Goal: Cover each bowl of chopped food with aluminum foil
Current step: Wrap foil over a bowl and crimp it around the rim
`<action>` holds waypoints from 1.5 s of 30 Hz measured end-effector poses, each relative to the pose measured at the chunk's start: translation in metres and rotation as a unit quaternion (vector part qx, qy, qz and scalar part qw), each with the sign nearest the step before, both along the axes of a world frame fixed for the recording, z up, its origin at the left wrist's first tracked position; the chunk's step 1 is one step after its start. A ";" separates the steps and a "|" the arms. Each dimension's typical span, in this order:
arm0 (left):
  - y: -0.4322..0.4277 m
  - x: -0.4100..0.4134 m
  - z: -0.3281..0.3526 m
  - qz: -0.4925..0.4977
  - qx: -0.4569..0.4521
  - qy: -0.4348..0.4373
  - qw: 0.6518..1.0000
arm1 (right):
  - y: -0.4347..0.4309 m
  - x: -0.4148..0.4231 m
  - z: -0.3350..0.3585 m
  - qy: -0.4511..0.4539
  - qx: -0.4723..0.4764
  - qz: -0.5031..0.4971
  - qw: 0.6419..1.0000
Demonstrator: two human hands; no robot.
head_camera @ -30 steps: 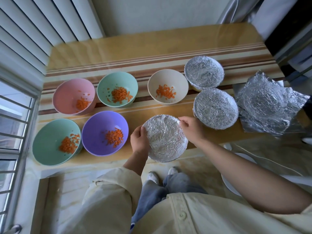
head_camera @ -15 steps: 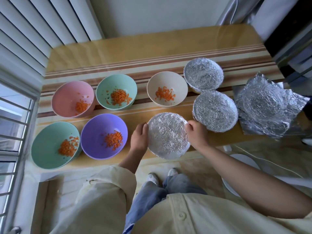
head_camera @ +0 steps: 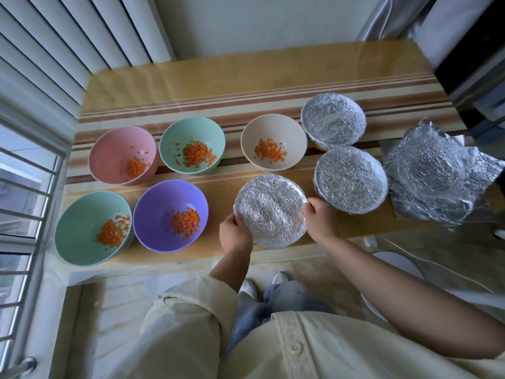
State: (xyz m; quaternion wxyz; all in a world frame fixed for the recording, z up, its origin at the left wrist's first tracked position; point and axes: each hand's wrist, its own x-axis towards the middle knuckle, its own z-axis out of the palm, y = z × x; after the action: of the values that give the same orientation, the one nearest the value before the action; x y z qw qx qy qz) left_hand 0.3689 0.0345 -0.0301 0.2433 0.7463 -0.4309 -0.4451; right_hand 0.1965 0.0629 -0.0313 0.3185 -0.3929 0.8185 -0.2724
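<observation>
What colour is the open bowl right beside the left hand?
Purple bowl, holding chopped orange bits; the head view shows it clearly.

On the striped wooden table (head_camera: 246,77), eight bowls stood in two rows. Back row, left to right: pink plastic bowl (head_camera: 114,149), green plastic bowl (head_camera: 175,132), beige plastic bowl (head_camera: 262,129), foil-covered round bowl (head_camera: 333,120); front row: large green bowl (head_camera: 79,220), purple plastic bowl (head_camera: 161,198), foil-wrapped front bowl (head_camera: 270,210) between left hand (head_camera: 235,233) and right hand (head_camera: 319,216), then another foil-topped bowl (head_camera: 351,183). Crumpled aluminium foil sheets (head_camera: 437,173) lay at far right.
</observation>
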 end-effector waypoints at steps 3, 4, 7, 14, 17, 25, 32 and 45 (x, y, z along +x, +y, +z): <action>-0.001 0.002 -0.001 0.006 0.012 0.020 1.000 | -0.001 -0.003 -0.001 -0.027 0.012 -0.015 0.999; -0.001 0.003 -0.002 -0.001 0.019 0.024 1.000 | -0.001 -0.004 -0.002 -0.039 0.013 -0.020 0.999; 0.005 0.004 -0.002 -0.003 0.044 0.032 0.998 | 0.000 -0.003 0.000 -0.062 0.014 -0.024 0.998; 0.007 0.008 -0.001 0.035 0.072 0.096 0.992 | -0.004 -0.008 0.014 -0.112 0.060 0.037 0.991; 0.003 0.013 0.001 0.062 0.042 0.080 0.994 | -0.014 -0.011 0.015 -0.164 0.058 0.024 0.984; -0.025 0.010 0.053 0.107 -0.057 0.064 0.991 | -0.049 -0.026 0.028 -0.362 0.014 -0.071 0.929; -0.044 0.011 0.064 0.182 -0.069 0.098 0.976 | -0.067 -0.025 0.032 -0.413 0.065 -0.072 0.905; -0.115 0.032 0.072 0.211 -0.065 0.208 0.953 | -0.126 -0.006 0.019 -0.479 0.091 -0.179 0.854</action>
State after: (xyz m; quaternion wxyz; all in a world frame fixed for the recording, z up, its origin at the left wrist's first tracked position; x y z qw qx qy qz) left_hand 0.4012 -0.0808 0.0421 0.4642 0.6936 -0.2311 -0.5000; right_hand 0.1904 -0.0635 -0.0119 0.6515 -0.0296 0.6418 -0.4034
